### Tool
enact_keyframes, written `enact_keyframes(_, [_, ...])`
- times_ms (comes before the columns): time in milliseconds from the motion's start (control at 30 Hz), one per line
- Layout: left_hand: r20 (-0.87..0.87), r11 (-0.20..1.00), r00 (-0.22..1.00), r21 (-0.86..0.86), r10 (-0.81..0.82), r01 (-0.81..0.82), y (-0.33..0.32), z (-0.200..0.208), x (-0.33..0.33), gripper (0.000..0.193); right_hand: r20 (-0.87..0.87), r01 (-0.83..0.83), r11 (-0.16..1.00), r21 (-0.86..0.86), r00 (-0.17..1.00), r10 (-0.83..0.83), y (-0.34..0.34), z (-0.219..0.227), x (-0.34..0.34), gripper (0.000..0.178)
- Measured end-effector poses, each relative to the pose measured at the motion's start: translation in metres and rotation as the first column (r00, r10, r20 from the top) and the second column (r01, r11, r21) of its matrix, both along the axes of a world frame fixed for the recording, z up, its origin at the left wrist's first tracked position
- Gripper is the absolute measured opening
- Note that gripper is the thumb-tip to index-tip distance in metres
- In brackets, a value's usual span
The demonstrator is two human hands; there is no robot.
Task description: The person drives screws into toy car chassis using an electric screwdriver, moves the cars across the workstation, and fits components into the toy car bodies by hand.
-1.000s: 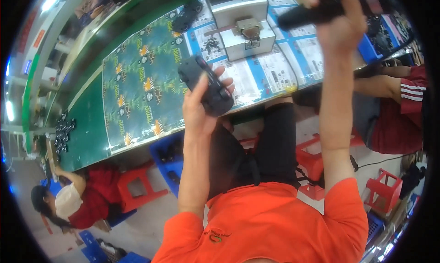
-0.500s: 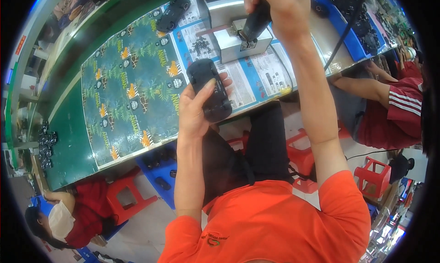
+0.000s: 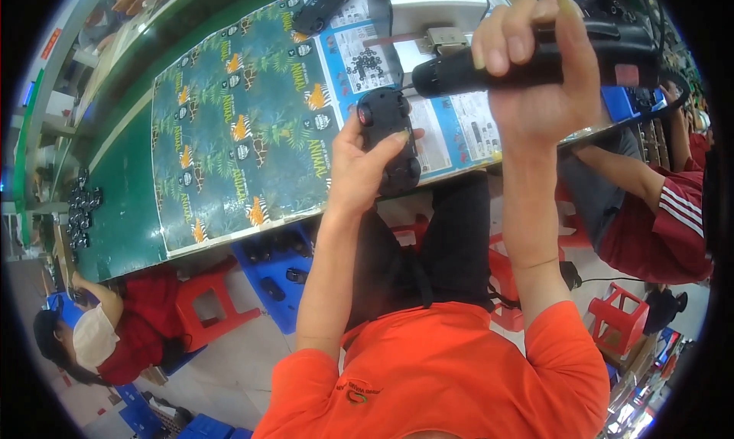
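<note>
My left hand (image 3: 355,175) holds a black toy car (image 3: 394,121) at the table's near edge, its flat underside turned up and my thumb lying across it. In my right hand (image 3: 539,95) is a thick black electric screwdriver (image 3: 459,73), gripped round its body and lying nearly level. Its narrow end points left, close to the far end of the car; whether the tip touches a screw I cannot tell. Beyond them is a silver metal box (image 3: 436,14) with a small metal bracket (image 3: 446,37). A pile of small dark parts (image 3: 367,66) lies left of the box.
Another black toy car (image 3: 325,7) rests at the table's far side. A printed sheet (image 3: 245,125) covers the green table (image 3: 115,225). Below its edge stands a blue bin (image 3: 267,274) with black parts. Co-workers sit at left and right, near red stools (image 3: 210,301).
The screwdriver has come away from the metal box's bracket and swung level, its narrow end now by the car. My left hand and the car have shifted slightly right and up.
</note>
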State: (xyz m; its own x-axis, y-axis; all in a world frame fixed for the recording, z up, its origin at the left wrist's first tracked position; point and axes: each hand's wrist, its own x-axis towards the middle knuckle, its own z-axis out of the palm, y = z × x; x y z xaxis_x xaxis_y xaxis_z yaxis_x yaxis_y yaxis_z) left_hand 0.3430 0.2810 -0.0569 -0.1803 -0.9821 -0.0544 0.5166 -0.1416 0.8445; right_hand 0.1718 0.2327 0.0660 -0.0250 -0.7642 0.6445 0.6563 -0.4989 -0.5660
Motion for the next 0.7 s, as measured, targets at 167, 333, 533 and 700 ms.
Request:
enact_keyframes(167, [0.028, 1.000, 1.000, 0.027, 0.008, -0.009, 0.000, 0.001, 0.000, 0.045, -0.148, -0.048, 0.984, -0.171, 0.989, 0.022, -0.006, -0.016, 0.003, 0.021])
enact_keyframes(333, [0.021, 0.998, 1.000, 0.056, 0.000, -0.001, 0.003, 0.003, 0.001, 0.044, -0.237, 0.012, 0.984, -0.175, 0.970, -0.054, -0.004, -0.017, 0.011, 0.018])
enact_keyframes(533, [0.030, 0.996, 1.000, 0.084, 0.002, -0.004, 0.003, 0.002, 0.001, 0.044, -0.256, -0.021, 0.987, -0.158, 0.966, -0.020, 0.004, -0.016, 0.024, 0.009])
enact_keyframes(700, [0.052, 0.996, 0.998, 0.076, 0.041, -0.045, 0.003, 0.004, -0.001, 0.033, -0.439, 0.036, 0.969, -0.245, 0.887, -0.144, 0.007, -0.019, 0.020, 0.011])
